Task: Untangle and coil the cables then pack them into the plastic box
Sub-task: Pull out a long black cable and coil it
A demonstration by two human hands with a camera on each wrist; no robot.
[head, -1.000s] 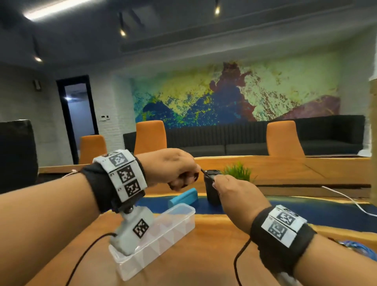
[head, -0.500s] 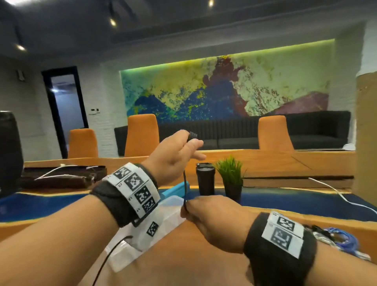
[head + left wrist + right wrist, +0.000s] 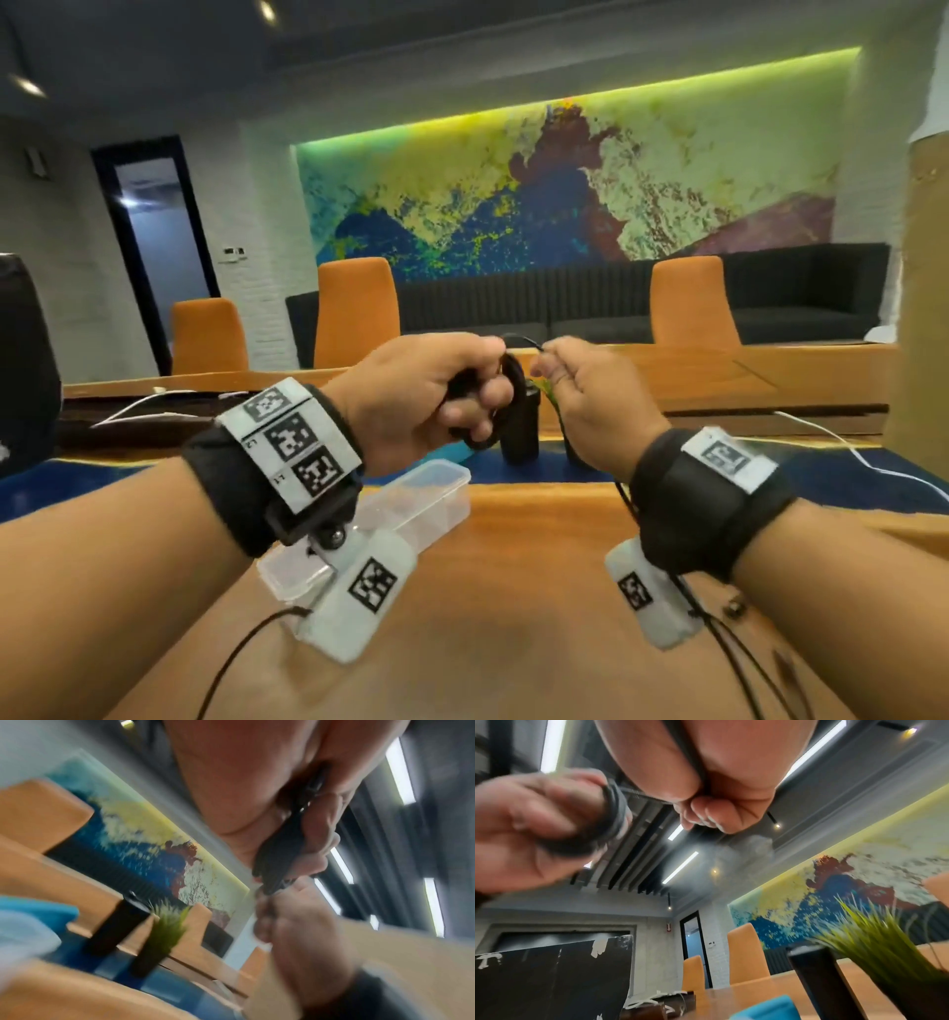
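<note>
My left hand (image 3: pixel 452 395) is raised above the table and grips a coil of black cable (image 3: pixel 506 406) wound in several loops round its fingers; the coil (image 3: pixel 280 850) shows dark against the palm in the left wrist view. Close to its right, my right hand (image 3: pixel 570 380) pinches the free strand of the same black cable (image 3: pixel 634 793), which runs taut from the coil (image 3: pixel 613 815). The clear plastic box (image 3: pixel 411 506) lies open on the wooden table (image 3: pixel 513 591) below my left wrist, partly hidden by the wrist camera.
A black tumbler (image 3: pixel 521 426) and a small potted plant (image 3: pixel 875 941) stand behind my hands. A blue box lid (image 3: pixel 770 1008) lies near the box. White cables (image 3: pixel 862 457) trail at the right and far left. Orange chairs (image 3: pixel 354 308) and a dark sofa line the back.
Both hands have risen and come together at chest height. The left hand now has the cable looped round its fingers, and the right hand has moved up from the table to the coil.
</note>
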